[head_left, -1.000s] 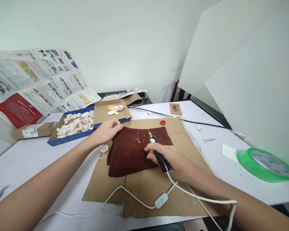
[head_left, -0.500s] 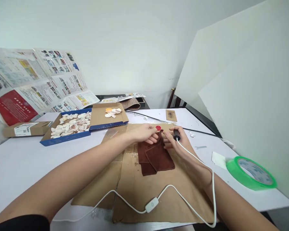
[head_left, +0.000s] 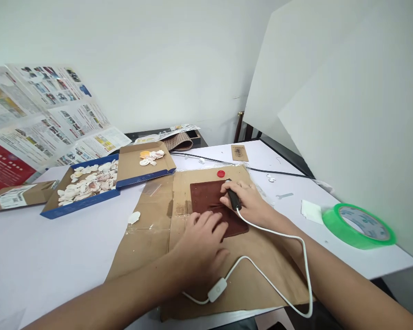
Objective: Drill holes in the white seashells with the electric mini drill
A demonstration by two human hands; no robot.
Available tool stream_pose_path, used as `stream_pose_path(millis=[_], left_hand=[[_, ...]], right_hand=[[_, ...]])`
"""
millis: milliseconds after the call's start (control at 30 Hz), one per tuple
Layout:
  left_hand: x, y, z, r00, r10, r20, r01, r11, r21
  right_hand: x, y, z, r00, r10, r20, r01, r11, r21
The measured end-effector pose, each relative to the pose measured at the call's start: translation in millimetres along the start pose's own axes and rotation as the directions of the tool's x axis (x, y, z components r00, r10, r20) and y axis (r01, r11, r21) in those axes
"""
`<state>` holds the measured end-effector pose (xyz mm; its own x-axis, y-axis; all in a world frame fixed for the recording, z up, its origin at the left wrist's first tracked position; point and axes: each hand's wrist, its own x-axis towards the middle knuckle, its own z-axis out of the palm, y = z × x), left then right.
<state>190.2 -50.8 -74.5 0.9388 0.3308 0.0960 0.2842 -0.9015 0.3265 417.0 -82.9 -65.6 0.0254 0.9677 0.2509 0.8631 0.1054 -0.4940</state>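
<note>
Two bare hands are at a small dark red-brown cloth [head_left: 201, 190], which lies on the big flat brown cardboard [head_left: 141, 243] in the middle of the worktop [head_left: 82, 243]. The cloth has just changed: it is no longer bunched up between the hands. Now it is spread out low, so much of its top shows, though it has some creases.

The right hand [head_left: 249, 201] has its fingers closed around a black stick-like tool [head_left: 234, 200] with a white cable [head_left: 304, 256]. It is over the cloth's far right part, and the tool's tip is too hard to see. The left hand [head_left: 201, 243] has its fingers open and a bit bent, with nothing in them that shows. They reach over the near left part of the cloth, but I cannot tell how hard they press, if at all.

Near the worktop's front edge, a small white switch [head_left: 217, 289] sits on the cable. A round red cap [head_left: 220, 174] is just past the cloth's far edge. One white shell [head_left: 134, 217] lies to the left, on the cardboard. Farther left is an open blue and brown box [head_left: 79, 207] of pale shells [head_left: 89, 183]. A fat roll of green tape [head_left: 358, 229] is near the worktop's right corner.
</note>
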Motion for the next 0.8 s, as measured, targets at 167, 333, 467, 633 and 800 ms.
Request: stream_pose_path(millis=[167,333,467,633,800], left_hand=[[-9.3,-16.5,3.2,0.924,0.293,-0.246,-0.337,0.928,-0.161],[-9.6,-41.2,-11.8,0.980,-0.126,-0.152,0.124,0.992,-0.017],[-8.4,-45.9,-27.3,0.909,-0.415,0.031,0.416,0.905,-0.087],[13.0,-63.2,-42.9,0.749,-0.612,0.254,0.581,0.422,-0.696],[36.2,-80.6,-49.2,0.716,-0.537,0.447,0.646,0.267,-0.715]], right_hand=[[-5.9,6.2,-4.9,0.975,0.091,-0.201,-0.072,0.992,0.102],[-5.9,2.4,-1.4,0.995,0.016,-0.100,-0.011,0.999,0.050],[-6.4,1.8,1.5,1.000,0.004,-0.020,-0.003,0.999,0.051],[-5.3,8.2,6.6,0.998,-0.014,-0.068,0.022,0.992,0.125],[-5.1,9.2,11.6,0.993,0.017,-0.113,0.010,0.972,0.236]])
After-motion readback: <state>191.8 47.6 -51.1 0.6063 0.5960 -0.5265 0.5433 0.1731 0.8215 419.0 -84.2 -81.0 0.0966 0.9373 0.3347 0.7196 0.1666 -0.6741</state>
